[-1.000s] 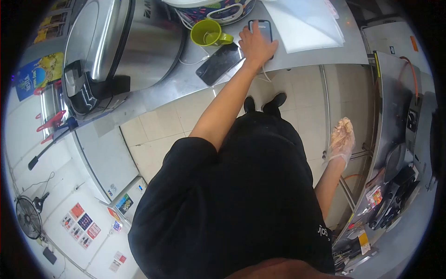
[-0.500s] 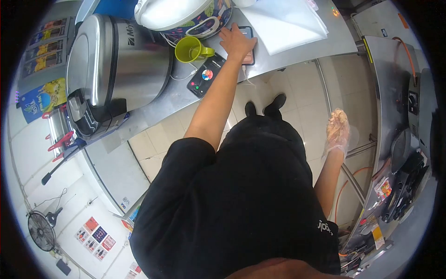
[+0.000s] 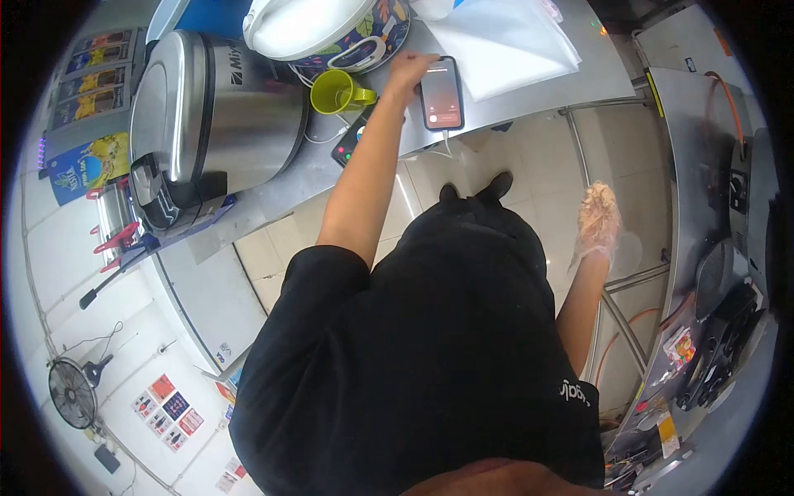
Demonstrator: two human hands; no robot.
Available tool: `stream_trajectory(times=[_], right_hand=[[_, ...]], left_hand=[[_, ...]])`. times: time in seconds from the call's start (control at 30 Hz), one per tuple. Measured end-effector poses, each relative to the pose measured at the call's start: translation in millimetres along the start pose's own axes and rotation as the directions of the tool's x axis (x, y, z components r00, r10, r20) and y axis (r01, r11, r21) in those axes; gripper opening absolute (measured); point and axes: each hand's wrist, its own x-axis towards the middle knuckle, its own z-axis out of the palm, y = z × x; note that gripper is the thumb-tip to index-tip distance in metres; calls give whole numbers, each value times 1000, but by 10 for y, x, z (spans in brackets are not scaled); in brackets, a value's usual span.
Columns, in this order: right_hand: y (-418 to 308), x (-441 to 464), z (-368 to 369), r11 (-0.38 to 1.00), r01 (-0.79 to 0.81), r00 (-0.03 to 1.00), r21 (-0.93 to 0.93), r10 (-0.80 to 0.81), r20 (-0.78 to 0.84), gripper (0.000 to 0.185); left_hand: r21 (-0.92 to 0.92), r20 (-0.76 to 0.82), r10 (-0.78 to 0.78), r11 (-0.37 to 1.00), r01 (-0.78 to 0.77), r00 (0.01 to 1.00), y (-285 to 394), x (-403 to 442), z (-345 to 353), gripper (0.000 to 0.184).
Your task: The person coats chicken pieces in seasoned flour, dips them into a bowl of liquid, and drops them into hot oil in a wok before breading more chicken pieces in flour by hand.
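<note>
My left hand (image 3: 411,71) is bare and reaches over the steel counter, its fingers extended to the upper left edge of a lit phone (image 3: 442,95). It grasps nothing. A cable runs from the phone's lower end. Under my left wrist lies a second phone (image 3: 348,145), partly hidden by the arm. Beside that arm stands a green mug (image 3: 333,93). My right hand (image 3: 597,217), in a clear plastic glove coated with a pale, lumpy substance, hangs out over the floor at the right. Its fingers look loosely bent and apart, with no object visible in them.
A large steel cooker (image 3: 240,116) and a patterned cooker with a white lid (image 3: 310,29) stand on the counter (image 3: 529,107). White sheets (image 3: 504,50) lie right of the phone. Along the right side runs another steel surface (image 3: 674,198) with pans and utensils.
My left hand has moved left off the phone's screen, which now shows and is lit. The second phone's screen has lit up too. My right hand stays out to the side.
</note>
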Motion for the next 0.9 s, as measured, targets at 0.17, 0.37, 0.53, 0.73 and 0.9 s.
stream_trajectory(times=[0.17, 0.37, 0.53, 0.73, 0.9], right_hand=[[-152, 109, 298, 998, 16, 1000, 54, -16, 1, 34], [-303, 177, 285, 999, 48, 999, 18, -48, 4, 33], [-384, 87, 395, 997, 65, 998, 51, -64, -28, 31], [-256, 106, 430, 984, 66, 996, 166, -54, -74, 31], [-30, 266, 246, 985, 52, 997, 163, -43, -60, 31]], left_hand=[[-112, 297, 176, 982, -149, 939, 59, 55, -309, 32], [-59, 335, 177, 984, -167, 925, -77, -13, -298, 42], [-124, 438, 177, 983, -135, 881, -155, 41, -331, 41], [-213, 497, 187, 973, -89, 847, -203, 96, -244, 33], [-151, 565, 246, 969, -194, 788, -321, 136, -76, 38]])
